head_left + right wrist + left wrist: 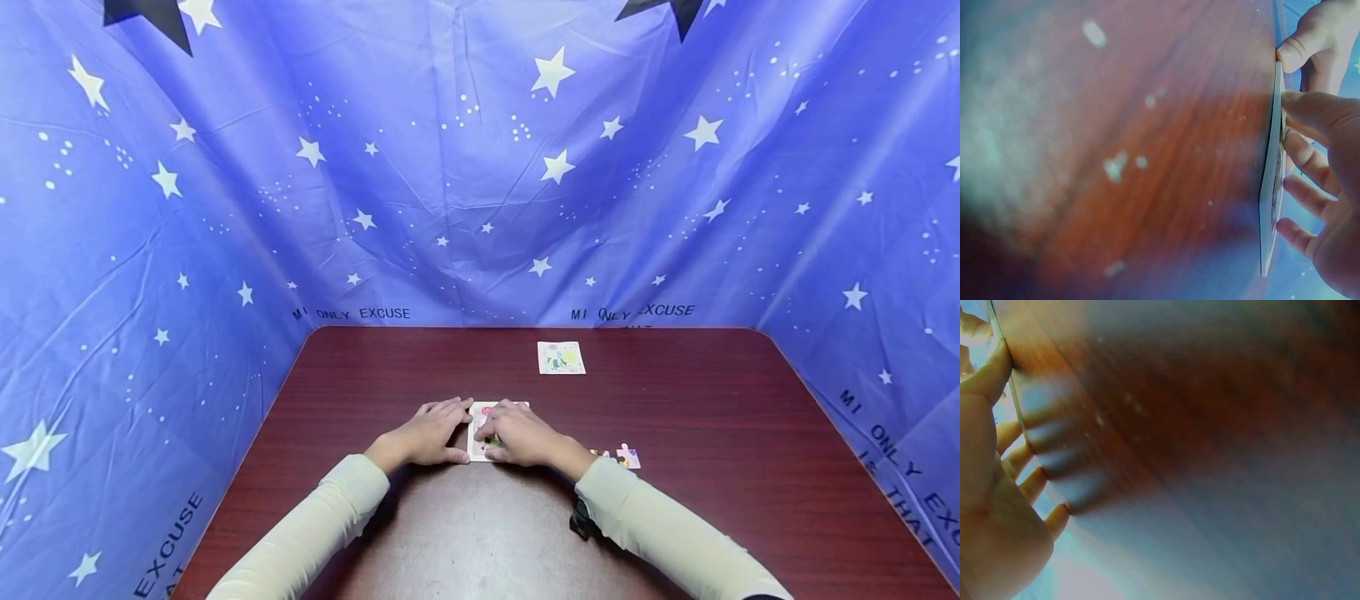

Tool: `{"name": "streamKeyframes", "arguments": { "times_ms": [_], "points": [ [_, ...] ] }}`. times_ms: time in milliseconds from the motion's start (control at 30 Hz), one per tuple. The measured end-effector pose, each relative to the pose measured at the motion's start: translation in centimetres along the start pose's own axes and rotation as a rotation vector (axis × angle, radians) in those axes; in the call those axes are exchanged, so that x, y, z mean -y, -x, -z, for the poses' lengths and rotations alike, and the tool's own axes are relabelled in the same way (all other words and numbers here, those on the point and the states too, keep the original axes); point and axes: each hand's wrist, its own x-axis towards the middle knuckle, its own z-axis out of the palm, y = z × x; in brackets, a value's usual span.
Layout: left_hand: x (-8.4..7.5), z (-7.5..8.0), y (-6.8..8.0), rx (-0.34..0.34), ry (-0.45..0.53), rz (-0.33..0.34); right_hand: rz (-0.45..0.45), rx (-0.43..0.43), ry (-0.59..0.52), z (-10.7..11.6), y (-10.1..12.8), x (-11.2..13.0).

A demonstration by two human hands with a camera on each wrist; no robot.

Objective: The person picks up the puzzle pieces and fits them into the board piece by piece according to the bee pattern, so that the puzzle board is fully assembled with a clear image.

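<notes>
Dark table; puzzle board; card

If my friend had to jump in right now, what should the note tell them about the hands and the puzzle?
Left hand: flat, fingers straight, steadying the left edge of the puzzle board.
Right hand: resting on the board, fingers over the picture.
Loose puzzle pieces lie on the table beside the right sleeve. A picture card sits farther back.
Done: some of the board looks filled.
Left: the loose pieces, probably.

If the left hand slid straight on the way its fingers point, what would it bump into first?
Likely the puzzle board, which the left hand already touches at its edge; just beyond it lies the right hand.
</notes>
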Motion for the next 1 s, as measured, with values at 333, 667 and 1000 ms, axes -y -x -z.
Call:
{"name": "streamKeyframes", "arguments": {
  "times_ms": [333,667,1000],
  "points": [
    [0.2,-0.4,-0.2,-0.029,-0.010,-0.018,0.110,-0.040,0.167,0.2,0.9,0.2],
    [-0.1,-0.2,-0.1,-0.031,0.007,-0.016,0.150,0.010,0.150,1.0,1.9,-0.1],
    [0.1,-0.4,-0.2,-0.023,-0.002,-0.012,0.061,-0.006,0.059,2.1,3.5,-1.1]
  ]
}}
